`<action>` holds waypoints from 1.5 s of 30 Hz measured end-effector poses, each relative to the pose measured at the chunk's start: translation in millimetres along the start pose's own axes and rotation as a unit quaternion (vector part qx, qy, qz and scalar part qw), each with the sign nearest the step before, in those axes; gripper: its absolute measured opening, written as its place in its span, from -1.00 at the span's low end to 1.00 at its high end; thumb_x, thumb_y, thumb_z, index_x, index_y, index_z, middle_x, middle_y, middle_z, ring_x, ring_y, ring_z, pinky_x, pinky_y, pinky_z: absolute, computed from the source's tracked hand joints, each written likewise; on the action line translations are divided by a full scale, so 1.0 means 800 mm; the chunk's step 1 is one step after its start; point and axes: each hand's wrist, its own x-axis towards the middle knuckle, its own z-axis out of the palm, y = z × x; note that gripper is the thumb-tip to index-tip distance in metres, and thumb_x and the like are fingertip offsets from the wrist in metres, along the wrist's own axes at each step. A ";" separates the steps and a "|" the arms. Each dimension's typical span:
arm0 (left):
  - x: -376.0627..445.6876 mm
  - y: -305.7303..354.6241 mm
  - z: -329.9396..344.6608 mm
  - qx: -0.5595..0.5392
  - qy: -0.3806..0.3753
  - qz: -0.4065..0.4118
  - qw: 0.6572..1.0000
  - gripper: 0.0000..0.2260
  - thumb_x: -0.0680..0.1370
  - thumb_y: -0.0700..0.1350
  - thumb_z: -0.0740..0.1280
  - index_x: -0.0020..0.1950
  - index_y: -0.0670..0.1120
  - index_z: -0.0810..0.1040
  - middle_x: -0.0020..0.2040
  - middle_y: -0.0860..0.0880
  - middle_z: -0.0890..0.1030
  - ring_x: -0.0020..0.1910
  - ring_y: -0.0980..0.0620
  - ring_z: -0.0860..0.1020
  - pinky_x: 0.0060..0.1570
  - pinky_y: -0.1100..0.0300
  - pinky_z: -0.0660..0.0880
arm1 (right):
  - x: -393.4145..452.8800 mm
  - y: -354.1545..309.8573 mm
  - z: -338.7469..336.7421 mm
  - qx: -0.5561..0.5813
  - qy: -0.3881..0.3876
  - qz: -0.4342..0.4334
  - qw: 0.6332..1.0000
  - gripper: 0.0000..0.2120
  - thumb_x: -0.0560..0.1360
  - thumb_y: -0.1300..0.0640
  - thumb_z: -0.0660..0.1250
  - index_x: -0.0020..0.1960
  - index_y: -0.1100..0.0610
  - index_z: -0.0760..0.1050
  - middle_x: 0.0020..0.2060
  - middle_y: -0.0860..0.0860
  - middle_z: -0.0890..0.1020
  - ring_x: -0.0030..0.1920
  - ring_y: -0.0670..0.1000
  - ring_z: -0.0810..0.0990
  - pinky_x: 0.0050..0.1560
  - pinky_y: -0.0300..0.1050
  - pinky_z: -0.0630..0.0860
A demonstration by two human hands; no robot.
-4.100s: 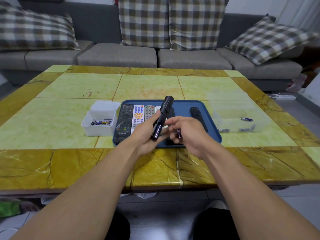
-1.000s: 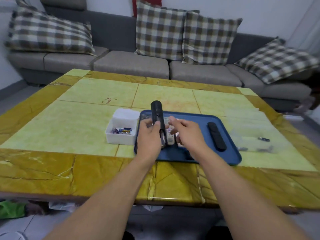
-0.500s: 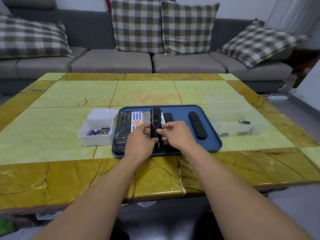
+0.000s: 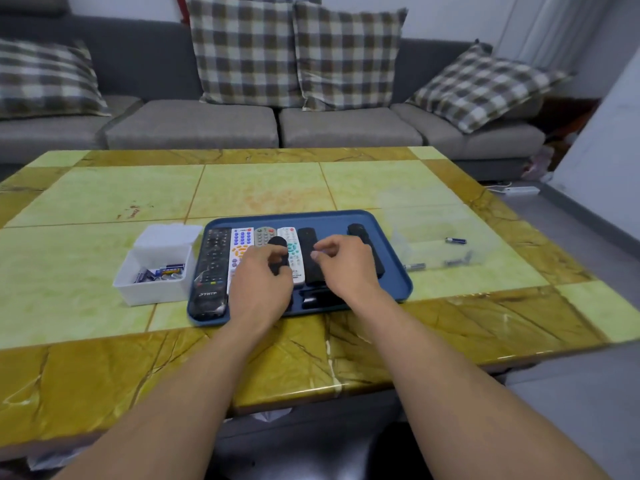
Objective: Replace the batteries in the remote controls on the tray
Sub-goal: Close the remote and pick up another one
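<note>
A blue tray (image 4: 388, 230) on the table holds several remote controls side by side: a long black one (image 4: 213, 265) at the left, then white and grey ones (image 4: 240, 242). My left hand (image 4: 259, 282) grips a short black remote (image 4: 278, 244) low over the tray's middle. My right hand (image 4: 346, 268) hovers just to its right with loosely curled fingers; nothing shows between them. It partly covers two black remotes (image 4: 307, 244) lying on the tray. A loose black piece (image 4: 317, 296) lies at the tray's front.
A white box (image 4: 152, 292) with several batteries (image 4: 166, 271) stands left of the tray. A clear container (image 4: 474, 258) with a few batteries, one blue (image 4: 455, 241), sits to the right. A grey sofa (image 4: 194, 126) with checked cushions runs behind the yellow-green table (image 4: 104, 195).
My left hand has lowered the black remote from upright to low over the tray. My right hand has come off that remote and moved a little right.
</note>
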 end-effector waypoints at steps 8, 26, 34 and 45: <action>0.010 0.042 0.057 0.002 -0.034 0.101 0.994 -0.78 0.53 -0.15 0.36 0.16 0.01 0.63 0.16 0.00 0.58 0.23 -0.04 0.45 0.29 0.01 0.40 | 0.093 0.075 -0.139 -0.199 0.016 0.080 0.977 -0.72 0.57 0.33 0.23 0.07 0.10 0.67 0.11 0.03 0.66 0.11 0.09 0.62 0.04 -0.14 0.54; 0.012 0.077 0.118 -0.021 -0.067 0.116 0.991 -0.83 0.56 -0.13 0.35 0.14 0.05 0.61 0.20 0.07 0.56 0.34 0.04 0.38 0.35 0.05 0.35 | 0.119 0.104 -0.167 -0.230 -0.159 0.117 0.953 -0.18 0.61 -0.36 -0.12 0.42 0.32 0.39 0.41 0.20 0.44 0.38 0.22 0.42 0.34 0.06 0.31; 0.015 0.075 0.115 -0.035 -0.060 0.111 0.991 -0.83 0.56 -0.14 0.35 0.11 0.06 0.61 0.19 0.09 0.56 0.33 0.07 0.38 0.29 0.21 0.31 | 0.173 0.144 -0.210 -0.569 -0.201 0.086 0.793 -0.81 0.65 0.12 0.15 0.09 0.18 0.49 -0.15 0.02 0.45 0.01 0.17 0.53 0.14 0.03 0.53; 0.042 0.047 0.074 0.066 -0.025 0.015 0.997 -0.63 0.48 -0.27 0.34 0.25 0.02 0.60 0.28 -0.01 0.57 0.36 -0.07 0.40 0.32 0.01 0.38 | 0.192 0.169 -0.187 -0.660 -0.245 0.127 0.698 -0.70 0.63 0.26 0.12 0.29 0.28 0.50 0.08 0.14 0.50 -0.02 0.09 0.43 0.08 -0.09 0.43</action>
